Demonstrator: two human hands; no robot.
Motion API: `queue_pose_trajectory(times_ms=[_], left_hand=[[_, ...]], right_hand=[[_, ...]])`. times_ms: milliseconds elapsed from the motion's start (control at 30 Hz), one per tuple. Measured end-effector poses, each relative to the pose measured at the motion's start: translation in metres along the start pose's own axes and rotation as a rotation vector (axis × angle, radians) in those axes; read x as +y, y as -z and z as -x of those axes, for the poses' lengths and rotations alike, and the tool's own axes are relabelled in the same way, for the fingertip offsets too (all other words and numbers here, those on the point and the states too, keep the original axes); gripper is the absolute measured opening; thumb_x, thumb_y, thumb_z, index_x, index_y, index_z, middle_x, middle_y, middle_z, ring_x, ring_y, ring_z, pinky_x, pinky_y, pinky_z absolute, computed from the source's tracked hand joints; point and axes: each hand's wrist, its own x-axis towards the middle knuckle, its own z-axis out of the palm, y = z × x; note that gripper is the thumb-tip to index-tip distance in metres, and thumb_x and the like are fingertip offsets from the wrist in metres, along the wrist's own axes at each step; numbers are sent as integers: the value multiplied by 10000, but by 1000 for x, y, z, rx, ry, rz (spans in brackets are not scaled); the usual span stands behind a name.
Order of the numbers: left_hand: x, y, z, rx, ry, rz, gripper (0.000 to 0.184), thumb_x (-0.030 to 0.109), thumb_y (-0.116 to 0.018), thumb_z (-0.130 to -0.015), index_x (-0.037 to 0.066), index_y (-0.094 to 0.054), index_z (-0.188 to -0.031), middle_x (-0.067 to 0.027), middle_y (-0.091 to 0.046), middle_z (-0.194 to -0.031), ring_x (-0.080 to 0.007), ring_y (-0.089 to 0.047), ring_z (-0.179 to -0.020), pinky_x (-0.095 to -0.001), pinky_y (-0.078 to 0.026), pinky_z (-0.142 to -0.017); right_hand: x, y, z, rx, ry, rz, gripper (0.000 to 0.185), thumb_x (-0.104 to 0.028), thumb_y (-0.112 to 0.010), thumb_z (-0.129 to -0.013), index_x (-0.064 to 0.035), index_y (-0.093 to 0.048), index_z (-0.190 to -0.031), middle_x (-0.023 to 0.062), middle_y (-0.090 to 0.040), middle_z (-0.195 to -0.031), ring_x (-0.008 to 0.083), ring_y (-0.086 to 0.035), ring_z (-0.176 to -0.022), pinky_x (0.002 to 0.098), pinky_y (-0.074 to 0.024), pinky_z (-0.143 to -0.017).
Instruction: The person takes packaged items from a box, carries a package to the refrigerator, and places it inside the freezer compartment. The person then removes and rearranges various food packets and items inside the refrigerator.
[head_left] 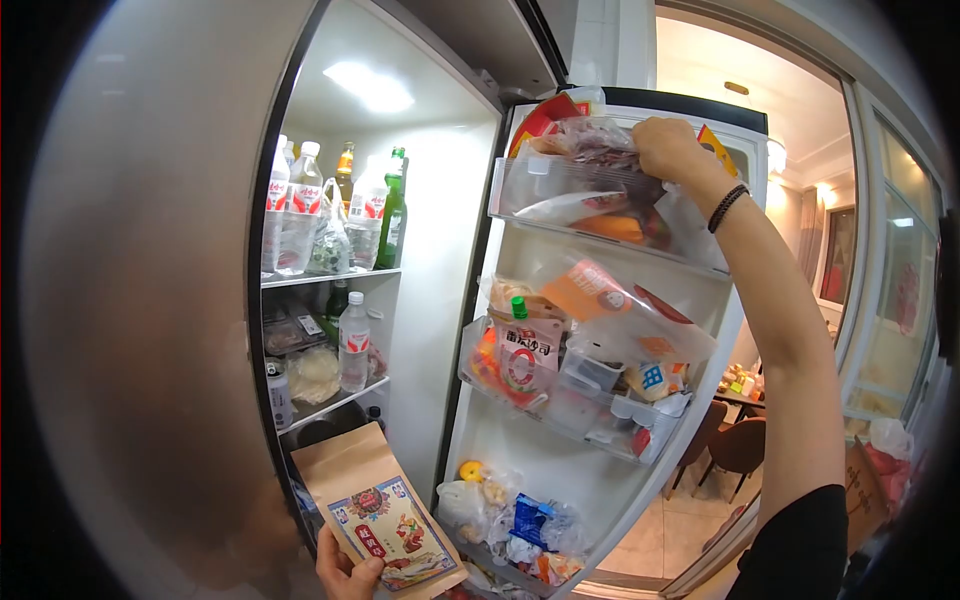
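Note:
My left hand (pixel 347 568) is closed on the lower left edge of a brown paper bag (pixel 375 462) with a colourful printed label, tilted in front of the fridge's lower shelves. High on the right, my right hand (pixel 668 150) is bent over the top shelf of the open fridge door, its fingers closed at a clear plastic bag (pixel 595 140) with dark reddish contents. That bag lies in the top door bin (pixel 600 205), beside a red and yellow packet (pixel 545 122). The fingertips of the right hand are partly hidden.
The fridge door (pixel 620 258) stands open to the right. Its middle bin holds a sauce pouch (pixel 527 352) with a green cap; its lowest bin has plastic bags and a blue packet (pixel 531 520). Bottles stand inside on the upper shelf (pixel 330 277). A doorway is behind the door.

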Motion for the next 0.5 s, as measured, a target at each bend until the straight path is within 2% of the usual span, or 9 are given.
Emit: queue_pose_trajectory(times_ms=[33,67,133,167,233,267,333,467,500], left_hand=[[0,0,1,4,8,3,545,73,-619,-799,-26,-386,-1282,-91,-567,-1080,-154,-578,-930,-265,-481,-774],[2,-1,1,8,7,2,545,73,-619,-799,-26,-386,-1282,-91,-567,-1080,-154,-578,-930,-265,-481,-774],[7,-6,1,-20,18,19,561,75,-620,-802,-28,-373,-1296,-100,-567,-1091,-160,-579,-945,-271,-485,-784],[8,-9,0,-17,21,15,561,75,-620,-802,-28,-373,-1296,-100,-567,-1091,-160,-579,-945,-271,-485,-784],[8,-14,-1,-49,36,8,569,85,-623,-808,-30,-366,-1302,-105,-565,-1102,-167,-580,-955,-275,-486,-793],[4,-17,-1,-52,13,15,577,103,-636,-811,-29,-365,-1304,-103,-564,-1102,-166,-578,-955,-278,-486,-790],[0,-20,0,-50,-28,-34,582,113,-643,-812,-28,-366,-1304,-102,-564,-1102,-166,-577,-956,-277,-486,-788],[-3,-34,-6,-17,-109,-75,599,140,-659,-816,-23,-364,-1310,-103,-561,-1109,-168,-576,-958,-275,-483,-790],[5,-53,-15,-13,-144,-44,602,288,-666,-791,-27,-412,-1237,-124,-574,-1119,-195,-589,-998,-336,-469,-881]], right_hand=[[-2,4,0,-54,-99,-38,157,-103,-581,-733,-49,-658,-858,167,-648,-913,298,-624,-910,402,-503,-727],[-5,7,0,-52,-96,-42,157,-103,-581,-733,-49,-658,-858,167,-648,-913,298,-624,-910,402,-503,-727],[-15,15,1,239,-77,-147,217,-160,-558,-766,-69,-659,-935,156,-633,-1038,305,-590,-992,434,-452,-804],[-23,13,0,236,-77,-152,217,-160,-558,-766,-69,-659,-935,156,-633,-1038,305,-590,-992,434,-452,-804],[-41,11,-2,537,285,-244,232,-178,-518,-808,-92,-602,-1006,129,-597,-1017,277,-555,-1002,445,-424,-818],[-46,11,-2,532,286,-247,232,-178,-518,-808,-92,-602,-1006,129,-597,-1017,277,-555,-1002,445,-424,-818],[-51,14,2,-115,175,-173,228,-212,-471,-850,-104,-584,-1016,108,-582,-1033,276,-540,-1009,433,-408,-824],[-36,4,14,-156,177,-269,230,-252,-445,-877,-96,-586,-971,121,-571,-1050,275,-532,-1017,438,-405,-819],[-38,3,24,83,205,-274,246,-266,-449,-880,-90,-590,-979,130,-568,-1070,275,-530,-1029,441,-405,-830]])
